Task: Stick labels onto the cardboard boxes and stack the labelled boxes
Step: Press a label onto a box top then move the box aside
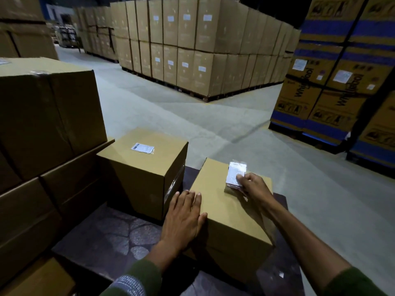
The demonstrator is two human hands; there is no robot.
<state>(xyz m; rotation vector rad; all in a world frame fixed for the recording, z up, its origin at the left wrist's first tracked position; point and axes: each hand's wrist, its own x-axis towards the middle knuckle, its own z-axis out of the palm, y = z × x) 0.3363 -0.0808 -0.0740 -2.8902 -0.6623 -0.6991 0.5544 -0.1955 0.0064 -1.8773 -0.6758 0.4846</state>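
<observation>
A dim warehouse with a pale concrete floor (171, 107) is seen, with a long wall of stacked brown cartons (192, 45) across the upper middle of the frame and blue-banded printed cartons (333, 67) at the upper right. A dark, stone-patterned board (115, 236) lies low in the frame and carries two cardboard boxes. The far box (145, 174), centre-left, bears a white label (142, 148) stuck flat on its top. The near box (230, 212), at lower centre, stands just beside it, and a gap is kept between the two. Larger brown boxes (42, 124) are piled at the left edge. The left hand (183, 218) is laid flat on the near box's left top edge, fingers straight and together, thumb spread onto the top. The right hand (254, 184) is rested on the box's far right corner, its fingers curled round a stack of shiny labels (235, 176), which is held against the top. Green sleeves (141, 278) are seen at the bottom edge.
</observation>
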